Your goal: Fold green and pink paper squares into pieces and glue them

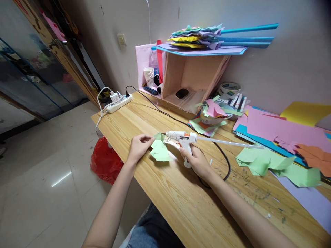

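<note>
In my right hand (198, 160) is a white hot glue gun (186, 138), my fingers wrapped round its handle. A long clear glue stick (229, 141) sticks out of its back end toward the right. The gun's nozzle points left, at the upper part of a folded light green paper piece (159, 151). My left hand (139, 147) pinches that paper by its left edge, just above the table. Whether the nozzle touches the paper, I cannot tell. More folded light green paper pieces (278, 165) lie to the right of my right hand.
A black cord runs across the wooden table (165, 193) from the power strip (120, 103). Behind stand an open box (198, 70) topped with layered paper, a bowl of paper scraps (213, 119) and tape (229, 90). Coloured sheets (279, 129) lie right; a red bag (106, 162) sits below the left edge.
</note>
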The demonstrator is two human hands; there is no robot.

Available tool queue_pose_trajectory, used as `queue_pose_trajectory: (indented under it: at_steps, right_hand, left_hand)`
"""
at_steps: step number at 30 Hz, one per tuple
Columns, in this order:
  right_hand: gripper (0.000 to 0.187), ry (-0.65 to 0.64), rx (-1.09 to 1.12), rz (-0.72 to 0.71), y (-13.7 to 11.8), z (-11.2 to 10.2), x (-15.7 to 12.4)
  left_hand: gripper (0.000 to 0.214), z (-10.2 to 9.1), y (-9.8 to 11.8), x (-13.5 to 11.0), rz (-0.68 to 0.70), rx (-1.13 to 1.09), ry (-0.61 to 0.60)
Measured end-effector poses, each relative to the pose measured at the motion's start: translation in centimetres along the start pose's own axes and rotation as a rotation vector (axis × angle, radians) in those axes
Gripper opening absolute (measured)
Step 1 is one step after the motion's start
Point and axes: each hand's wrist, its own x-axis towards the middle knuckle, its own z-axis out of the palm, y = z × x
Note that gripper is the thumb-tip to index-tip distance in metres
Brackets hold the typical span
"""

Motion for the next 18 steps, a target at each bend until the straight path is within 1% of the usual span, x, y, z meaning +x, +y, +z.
queue_pose_trajectory:
  at_steps: [4, 13, 18]
  right_hand:
    - [0.036, 0.018, 0.001, -0.017, 0.24, -0.01, 0.01]
    - [0.035, 0.030, -0.041, 0.013, 0.03, -0.07, 0.04]
    - [0.032, 0.046, -0.001, 0.044, 0.11, 0.04, 0.05]
  left_hand:
    - [0.031, -0.03, 0.11, 0.02, 0.000, -0.025, 0.012]
    - [0.031, 0.09, 0.35, 0.01, 0.006, -0.055, 0.017]
    - [0.030, 0.07, 0.27, 0.07, 0.004, -0.085, 0.023]
